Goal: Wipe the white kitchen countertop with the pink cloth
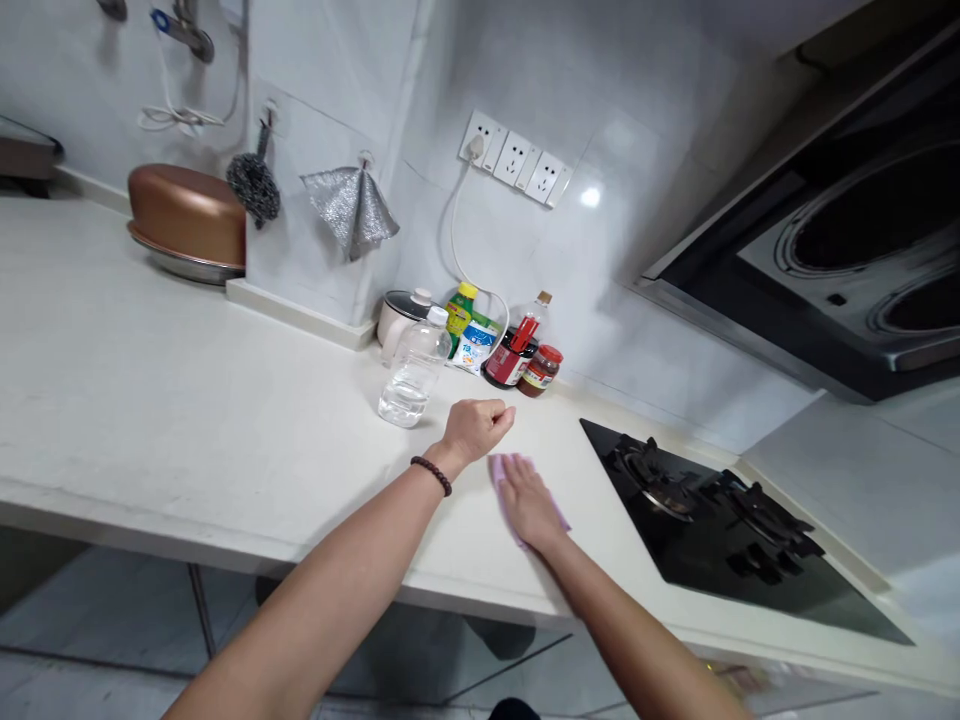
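Pink cloth (496,473) beneath flattened right hand (527,500), left hand (474,428) fisted, seemingly raised above countertop (150,400)

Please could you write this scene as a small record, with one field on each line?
Left hand: closed in a fist, near the clear bottle
Right hand: flat, pressing on a pink-purple cloth
Surface: pale counter, cloth lying on it
Clear bottle: upright, white cap, partly filled
Right side: black gas stove
Wall: sockets, one plug inserted
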The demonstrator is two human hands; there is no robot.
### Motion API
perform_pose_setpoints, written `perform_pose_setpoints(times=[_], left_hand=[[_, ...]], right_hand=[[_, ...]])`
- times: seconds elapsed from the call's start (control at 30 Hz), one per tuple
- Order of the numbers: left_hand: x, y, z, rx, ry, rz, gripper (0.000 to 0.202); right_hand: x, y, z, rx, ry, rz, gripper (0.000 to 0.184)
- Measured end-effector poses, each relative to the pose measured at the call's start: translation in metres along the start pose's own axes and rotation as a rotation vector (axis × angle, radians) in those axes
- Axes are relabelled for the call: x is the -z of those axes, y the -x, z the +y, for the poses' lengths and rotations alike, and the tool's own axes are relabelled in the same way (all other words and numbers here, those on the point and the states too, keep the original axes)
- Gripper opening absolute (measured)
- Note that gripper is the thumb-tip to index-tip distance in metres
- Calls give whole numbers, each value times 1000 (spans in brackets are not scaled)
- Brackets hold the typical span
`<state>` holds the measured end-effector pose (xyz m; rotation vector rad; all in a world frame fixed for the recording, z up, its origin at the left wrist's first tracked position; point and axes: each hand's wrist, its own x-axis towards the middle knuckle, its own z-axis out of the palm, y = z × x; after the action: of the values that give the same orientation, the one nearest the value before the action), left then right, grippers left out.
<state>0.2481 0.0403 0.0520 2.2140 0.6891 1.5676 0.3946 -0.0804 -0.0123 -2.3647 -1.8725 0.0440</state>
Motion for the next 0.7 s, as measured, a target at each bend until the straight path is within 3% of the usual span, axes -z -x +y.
perform_pose_setpoints(times=[0.1,0.17,0.23,0.33,0.4,0.5,0.7], left_hand=[[6,-1,-3,43,-26,9,44],[10,-1,-6,59,-40,6,45],[13,-1,-10,66,-49,-3,45],[15,1,-17,86,-72,-16,45],[15,2,-22,99,-93,-18,45],[14,4,-28,97,-106,-23,45],[14,4,-30,113,-78,-17,46]], right_hand=[[-1,-5,-77,226,-89,41,55],[0,-3,-114,313,-137,61,49],[2,1,-135,359,-166,59,48],[6,11,-135,436,-196,28,50],[8,19,-118,451,-210,-7,53],[10,34,-70,362,-195,-47,58],[17,79,82,50,-48,17,65]])
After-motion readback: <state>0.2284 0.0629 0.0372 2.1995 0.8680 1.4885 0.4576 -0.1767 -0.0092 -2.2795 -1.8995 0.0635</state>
